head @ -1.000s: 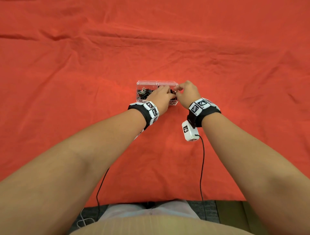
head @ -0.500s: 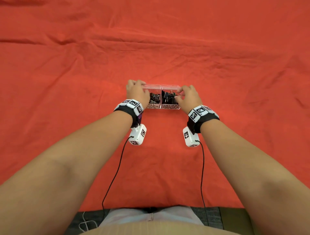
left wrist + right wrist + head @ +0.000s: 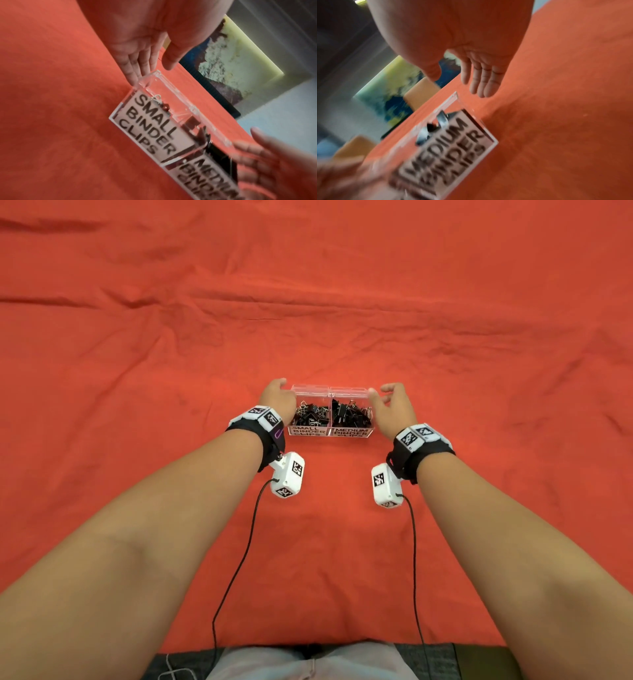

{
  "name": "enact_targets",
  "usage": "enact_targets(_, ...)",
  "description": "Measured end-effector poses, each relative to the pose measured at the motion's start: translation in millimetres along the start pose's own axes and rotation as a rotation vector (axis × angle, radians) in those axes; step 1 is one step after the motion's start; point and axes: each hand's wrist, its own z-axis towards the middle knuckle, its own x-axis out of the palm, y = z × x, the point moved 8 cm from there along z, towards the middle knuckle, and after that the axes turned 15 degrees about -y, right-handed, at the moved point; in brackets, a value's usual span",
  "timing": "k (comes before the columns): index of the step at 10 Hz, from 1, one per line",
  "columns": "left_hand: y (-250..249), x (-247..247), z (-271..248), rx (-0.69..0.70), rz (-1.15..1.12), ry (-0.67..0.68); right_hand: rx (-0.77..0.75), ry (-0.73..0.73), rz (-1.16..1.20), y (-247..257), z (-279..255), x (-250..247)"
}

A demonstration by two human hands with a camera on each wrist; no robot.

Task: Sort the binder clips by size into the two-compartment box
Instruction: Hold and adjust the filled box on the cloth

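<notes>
A clear two-compartment box (image 3: 330, 392) stands on the red cloth, labelled SMALL BINDER CLIPS on the left and MEDIUM BINDER CLIPS on the right. Small black clips (image 3: 310, 416) fill the left compartment, larger black clips (image 3: 351, 414) the right. My left hand (image 3: 277, 398) lies at the box's left end with straight fingers; in the left wrist view its fingertips (image 3: 133, 79) touch the box's corner (image 3: 154, 75). At the box's right end my right hand (image 3: 394, 405) is spread with straight fingers (image 3: 481, 83), slightly apart from the box (image 3: 453, 98). Neither hand holds anything.
Wrinkled red cloth (image 3: 308, 302) covers the whole table. White wrist cameras (image 3: 287, 479) with black cables (image 3: 239, 566) hang under both wrists. The table's near edge (image 3: 308, 648) is at my lap. A picture and orange chairs (image 3: 419, 93) lie beyond the far edge.
A second ago both hands worked together over the right compartment. They then moved apart to the box's two ends, and both have since spread their fingers and eased off the box.
</notes>
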Motion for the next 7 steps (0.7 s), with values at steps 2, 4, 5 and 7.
enact_targets(2, -9.9, -6.6, 15.2, -0.140, -0.218, 0.011, 0.187, 0.166, 0.061, 1.5, 12.8, 18.6)
enact_targets(4, -20.2, -28.6, 5.6, -0.119, -0.378, -0.090, 0.213, -0.004, 0.388, 13.4, 16.3, -5.5)
enact_targets(5, -20.8, -31.6, -15.7, 0.028, -0.236, -0.073, 0.095, -0.005, 0.357, 15.6, 0.2, -11.3)
enact_targets(7, -5.5, -33.0, -39.3, 0.177, -0.097, -0.054, -0.123, 0.045, 0.144, 10.3, -26.9, -10.0)
